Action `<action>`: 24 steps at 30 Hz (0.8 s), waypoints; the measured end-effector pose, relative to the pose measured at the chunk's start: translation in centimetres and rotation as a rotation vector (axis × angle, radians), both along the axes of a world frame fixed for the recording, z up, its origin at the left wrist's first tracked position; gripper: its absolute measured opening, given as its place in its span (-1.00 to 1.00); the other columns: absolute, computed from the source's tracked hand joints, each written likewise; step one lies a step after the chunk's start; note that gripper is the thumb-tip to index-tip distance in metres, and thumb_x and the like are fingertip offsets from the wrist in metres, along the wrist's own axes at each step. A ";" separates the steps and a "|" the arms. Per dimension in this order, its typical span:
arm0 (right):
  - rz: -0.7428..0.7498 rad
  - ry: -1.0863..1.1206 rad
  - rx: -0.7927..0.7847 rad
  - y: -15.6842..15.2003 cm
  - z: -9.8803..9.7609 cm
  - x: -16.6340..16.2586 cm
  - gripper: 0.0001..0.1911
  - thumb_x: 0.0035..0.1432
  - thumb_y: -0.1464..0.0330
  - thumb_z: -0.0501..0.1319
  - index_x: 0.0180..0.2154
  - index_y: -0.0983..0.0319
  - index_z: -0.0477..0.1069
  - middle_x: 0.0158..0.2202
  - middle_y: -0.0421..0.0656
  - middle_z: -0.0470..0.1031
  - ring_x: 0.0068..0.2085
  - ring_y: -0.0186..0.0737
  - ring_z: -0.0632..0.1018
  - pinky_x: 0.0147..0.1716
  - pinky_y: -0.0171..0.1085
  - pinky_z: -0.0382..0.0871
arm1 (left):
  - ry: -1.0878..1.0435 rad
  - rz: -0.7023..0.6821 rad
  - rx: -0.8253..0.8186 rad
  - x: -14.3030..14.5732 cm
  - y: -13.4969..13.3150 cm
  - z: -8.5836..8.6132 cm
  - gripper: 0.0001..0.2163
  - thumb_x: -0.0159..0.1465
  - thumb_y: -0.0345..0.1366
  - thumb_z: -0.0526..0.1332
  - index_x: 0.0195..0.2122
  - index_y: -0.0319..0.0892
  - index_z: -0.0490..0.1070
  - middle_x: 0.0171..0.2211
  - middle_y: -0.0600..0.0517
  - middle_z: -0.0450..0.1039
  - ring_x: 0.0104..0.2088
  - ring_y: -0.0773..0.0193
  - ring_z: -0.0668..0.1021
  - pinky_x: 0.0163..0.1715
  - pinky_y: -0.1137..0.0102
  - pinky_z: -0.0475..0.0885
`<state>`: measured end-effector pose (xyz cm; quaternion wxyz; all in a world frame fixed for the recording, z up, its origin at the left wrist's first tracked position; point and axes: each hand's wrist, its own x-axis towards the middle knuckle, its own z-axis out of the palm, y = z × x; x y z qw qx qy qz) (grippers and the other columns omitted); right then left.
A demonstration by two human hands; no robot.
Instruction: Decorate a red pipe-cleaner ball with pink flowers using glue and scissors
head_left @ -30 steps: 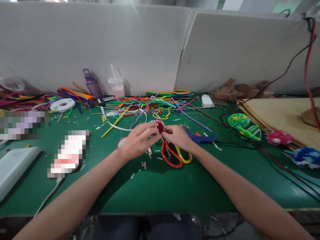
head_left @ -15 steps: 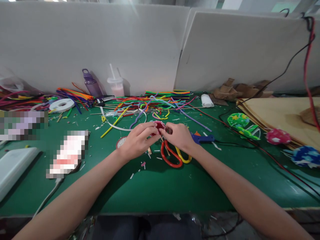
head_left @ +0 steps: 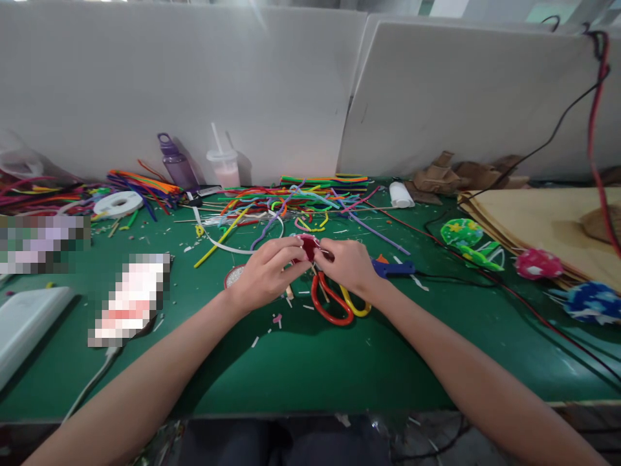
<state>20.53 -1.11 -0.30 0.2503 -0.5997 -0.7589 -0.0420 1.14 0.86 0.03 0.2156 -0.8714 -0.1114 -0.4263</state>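
Above the middle of the table, my left hand (head_left: 266, 272) is closed, its thumb and fingers gripping a small hollow pink-and-dark-red piece (head_left: 309, 247). The piece's dark inner side faces me. At its right edge the fingers of my right hand (head_left: 350, 262) are pinched together; they partly hide that edge. Under the hands lie scissors with red and yellow handles (head_left: 334, 318), their blades hidden. A blue glue gun (head_left: 400, 268) rests just right of my right hand. Partly behind my left hand sits a round red-rimmed dish (head_left: 235, 277) of whitish bits.
Colourful pipe cleaners (head_left: 291, 200) are heaped along the back, near a purple bottle (head_left: 177, 162) and a lidded cup (head_left: 226, 169). At right are green (head_left: 462, 232), pink (head_left: 538, 264) and blue (head_left: 594, 304) decorated pieces. A red-black cable (head_left: 528, 314) crosses there. A white tape roll (head_left: 118, 204) lies left.
The fingers of my right hand have shifted slightly along the pink piece's edge, and more of its dark red inside shows. My left hand keeps its grip in nearly the same place.
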 end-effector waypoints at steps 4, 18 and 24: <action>0.002 -0.009 0.004 0.1 -0.1 0.1 -0.71 0.20 0.27 0.04 -0.47 0.23 0.41 -0.51 -0.15 0.51 -0.52 -0.32 0.37 -0.51 -0.29 -0.09 | -0.016 -0.039 -0.087 -0.1 0.2 -0.1 -0.85 0.26 -0.40 0.21 -0.16 -0.04 0.43 -0.22 0.05 0.48 0.00 0.25 0.49 0.00 0.32 0.45; 0.032 0.158 -0.047 0.3 -0.2 0.1 -0.74 0.16 0.23 0.10 -0.50 0.22 0.34 -0.60 -0.21 0.36 -0.55 -0.32 0.30 -0.52 -0.31 -0.03 | 0.014 -0.017 -0.117 -0.2 -0.1 0.1 -0.84 0.22 -0.33 0.27 -0.16 -0.03 0.44 -0.17 -0.01 0.42 -0.03 0.16 0.46 -0.05 0.21 0.45; 0.028 0.240 -0.017 0.4 -0.1 0.3 -0.75 0.15 0.25 0.10 -0.51 0.22 0.31 -0.60 -0.22 0.33 -0.54 -0.32 0.31 -0.50 -0.31 0.00 | -0.292 0.100 -0.509 0.0 0.1 0.3 -0.81 0.26 -0.19 0.22 -0.13 -0.09 0.36 -0.13 -0.05 0.36 -0.03 0.15 0.42 0.02 0.14 0.36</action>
